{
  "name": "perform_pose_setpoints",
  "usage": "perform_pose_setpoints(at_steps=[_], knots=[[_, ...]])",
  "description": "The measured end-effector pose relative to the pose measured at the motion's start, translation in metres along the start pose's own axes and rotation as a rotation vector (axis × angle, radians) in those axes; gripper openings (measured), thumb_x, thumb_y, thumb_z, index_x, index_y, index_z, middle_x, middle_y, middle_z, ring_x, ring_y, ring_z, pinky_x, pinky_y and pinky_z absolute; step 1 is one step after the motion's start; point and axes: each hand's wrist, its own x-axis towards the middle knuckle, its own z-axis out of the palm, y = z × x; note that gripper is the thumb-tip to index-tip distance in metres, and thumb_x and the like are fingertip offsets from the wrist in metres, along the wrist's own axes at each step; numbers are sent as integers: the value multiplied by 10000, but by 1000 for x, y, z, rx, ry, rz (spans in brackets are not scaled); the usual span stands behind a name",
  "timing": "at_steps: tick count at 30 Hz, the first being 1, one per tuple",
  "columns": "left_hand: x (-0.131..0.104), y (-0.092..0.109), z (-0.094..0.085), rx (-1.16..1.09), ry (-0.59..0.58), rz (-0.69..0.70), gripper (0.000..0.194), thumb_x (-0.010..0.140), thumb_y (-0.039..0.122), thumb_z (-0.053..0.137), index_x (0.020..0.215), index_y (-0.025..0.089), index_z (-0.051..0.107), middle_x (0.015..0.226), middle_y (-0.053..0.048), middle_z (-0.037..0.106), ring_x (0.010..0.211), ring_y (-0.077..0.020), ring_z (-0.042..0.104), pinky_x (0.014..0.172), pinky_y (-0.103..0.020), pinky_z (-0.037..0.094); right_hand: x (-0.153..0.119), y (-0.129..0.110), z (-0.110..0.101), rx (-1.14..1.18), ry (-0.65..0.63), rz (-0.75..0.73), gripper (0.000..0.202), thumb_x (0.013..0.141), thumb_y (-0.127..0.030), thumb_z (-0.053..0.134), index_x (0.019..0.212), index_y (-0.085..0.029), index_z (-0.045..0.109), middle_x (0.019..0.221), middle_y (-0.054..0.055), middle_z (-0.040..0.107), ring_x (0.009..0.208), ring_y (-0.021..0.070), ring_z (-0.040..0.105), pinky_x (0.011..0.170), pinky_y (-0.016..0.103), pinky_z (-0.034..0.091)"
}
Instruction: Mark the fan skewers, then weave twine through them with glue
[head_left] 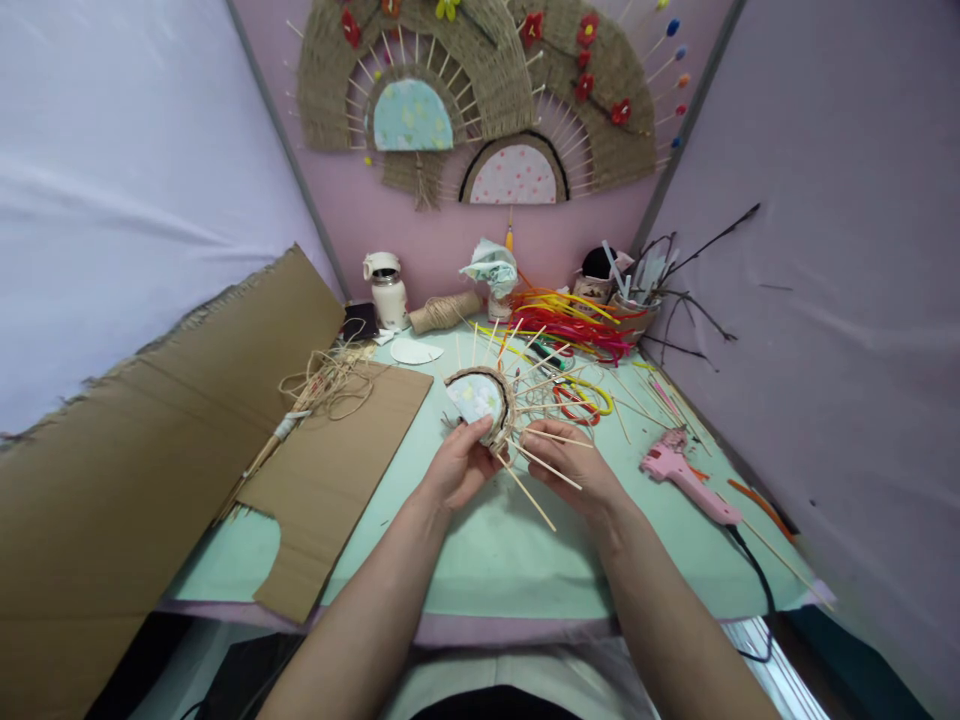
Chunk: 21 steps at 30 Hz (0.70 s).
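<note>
A small half-round fan frame (pixel 474 396) is held up over the middle of the table, its light floral centre edged by a dark band and twine. Thin wooden sticks (pixel 528 492) radiate from its curved edge. My left hand (pixel 463 462) is closed on the frame's lower end, thumb on the floral face. My right hand (pixel 564 458) is at the lower right sticks, its fingers bent together near the twine rim. What those fingertips pinch is too small to make out. Loose twine lies behind the sticks.
A pink glue gun (pixel 688 478) lies at right, its cord over the table edge. Cardboard (pixel 341 450) and a bundle of sticks (pixel 289 425) lie at left. Behind are a twine spool (pixel 445 312), a white bottle (pixel 388 300), coloured pipe cleaners (pixel 570 322) and orange-handled scissors (pixel 576 404).
</note>
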Motion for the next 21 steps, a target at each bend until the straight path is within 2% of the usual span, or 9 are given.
perform_pose_setpoints(at_steps=[7, 16, 21], knots=[[-2, 1, 4, 0, 25, 16, 185, 711, 205, 746, 857, 130, 661, 786, -25, 695, 656, -114, 622, 628, -230, 511, 2, 2, -3, 81, -66, -34, 290, 630, -352, 841, 714, -162, 638, 560, -63, 426, 477, 35, 307, 432, 185, 210], [0, 1, 2, -16, 25, 36, 187, 712, 208, 744, 858, 136, 652, 783, -17, 694, 643, -104, 620, 607, -214, 512, 3, 0, -4, 39, 12, -1, 314, 605, -381, 838, 704, -173, 625, 536, -76, 387, 475, 48, 279, 445, 205, 196], [2, 2, -2, -21, 38, 45, 228, 698, 244, 761, 866, 158, 633, 764, -2, 683, 604, -96, 613, 569, -211, 512, 3, -4, -4, 15, 28, -20, 265, 628, -367, 794, 695, -187, 612, 510, -89, 280, 475, 64, 192, 442, 225, 138]])
